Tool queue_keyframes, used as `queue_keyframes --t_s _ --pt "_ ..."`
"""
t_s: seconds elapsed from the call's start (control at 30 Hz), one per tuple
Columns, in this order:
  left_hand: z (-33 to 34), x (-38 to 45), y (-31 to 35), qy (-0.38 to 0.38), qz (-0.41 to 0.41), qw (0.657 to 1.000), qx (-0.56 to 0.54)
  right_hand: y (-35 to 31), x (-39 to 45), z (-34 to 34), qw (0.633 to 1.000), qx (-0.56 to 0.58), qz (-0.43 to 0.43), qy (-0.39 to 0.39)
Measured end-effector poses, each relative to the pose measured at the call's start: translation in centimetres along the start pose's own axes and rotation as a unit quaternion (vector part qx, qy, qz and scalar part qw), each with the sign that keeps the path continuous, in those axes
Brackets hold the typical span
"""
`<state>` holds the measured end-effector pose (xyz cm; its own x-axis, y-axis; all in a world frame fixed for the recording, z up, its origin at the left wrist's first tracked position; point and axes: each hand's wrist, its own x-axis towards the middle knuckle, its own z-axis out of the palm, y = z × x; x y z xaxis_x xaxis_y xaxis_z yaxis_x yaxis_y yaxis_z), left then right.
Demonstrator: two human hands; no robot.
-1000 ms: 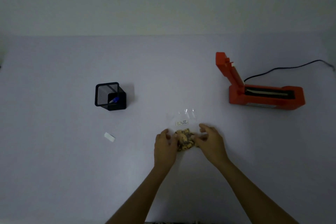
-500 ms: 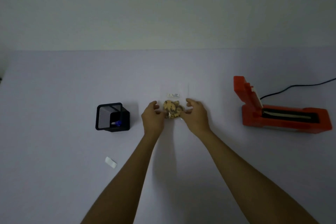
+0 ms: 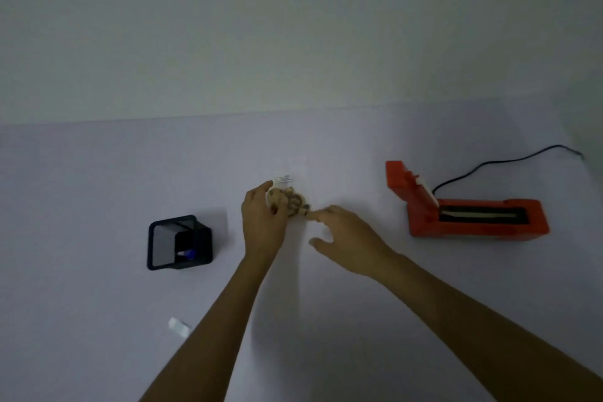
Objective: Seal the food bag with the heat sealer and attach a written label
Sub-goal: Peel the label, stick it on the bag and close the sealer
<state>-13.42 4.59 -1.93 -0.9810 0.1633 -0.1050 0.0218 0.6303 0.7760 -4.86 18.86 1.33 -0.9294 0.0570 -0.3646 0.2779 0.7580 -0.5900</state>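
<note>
Since the earlier frame the right hand (image 3: 350, 232) has let go and spread its fingers, while the left hand (image 3: 264, 222) alone pinches the food bag (image 3: 290, 199) mid-desk. The bag looks unsealed (top barely visible); next it must reach the open heat sealer (image 3: 473, 209) near the right edge.

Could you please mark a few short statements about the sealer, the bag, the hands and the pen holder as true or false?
1. The orange heat sealer has its lid raised. True.
2. The left hand grips the food bag. True.
3. The right hand rests on the sealer. False: it is beside the bag, fingers spread.
4. The black mesh pen holder stands right of the sealer. False: it is left of both hands.
5. A black cord leads from the sealer. True.
</note>
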Motion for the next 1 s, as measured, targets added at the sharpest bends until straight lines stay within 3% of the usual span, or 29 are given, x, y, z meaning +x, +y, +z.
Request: queue_keyframes --t_s 0.07,0.17,0.27,0.33,0.4,0.47,0.57,0.77,1.0 --pt "0.9 -1.0 2.0 -0.032 0.036 0.999 0.002 1.2 -3.9 -1.5 0.999 -0.011 -0.009 -0.037" --pt "3.4 -3.1 5.0 -0.072 0.061 0.995 -0.022 5.1 -8.7 -4.1 1.000 0.014 0.020 0.003" --pt "6.8 -5.5 7.8 -0.105 0.088 0.989 -0.049 10.9 -12.4 -7.2 0.981 0.040 0.071 0.179" --pt "9.0 -7.2 9.5 -0.119 0.082 0.988 -0.055 14.9 -14.2 -9.2 0.939 0.051 0.133 0.314" --pt "11.0 -8.7 10.9 -0.123 0.063 0.988 -0.062 18.6 -15.2 -10.8 0.899 0.031 0.185 0.395" --pt "12.5 -10.1 11.6 -0.111 0.035 0.990 -0.074 22.0 -15.4 -11.9 0.891 0.048 0.225 0.390" --pt "14.4 -11.8 12.2 -0.070 0.003 0.995 -0.074 25.4 -15.2 -12.5 0.903 0.131 0.267 0.310" --pt "16.1 -13.5 14.2 -0.043 -0.008 0.996 -0.077 27.7 -15.5 -12.6 0.924 0.217 0.184 0.256" --pt "17.3 -14.6 15.8 0.003 0.030 0.999 -0.032 29.7 -15.9 -13.2 0.924 0.246 0.165 0.242"
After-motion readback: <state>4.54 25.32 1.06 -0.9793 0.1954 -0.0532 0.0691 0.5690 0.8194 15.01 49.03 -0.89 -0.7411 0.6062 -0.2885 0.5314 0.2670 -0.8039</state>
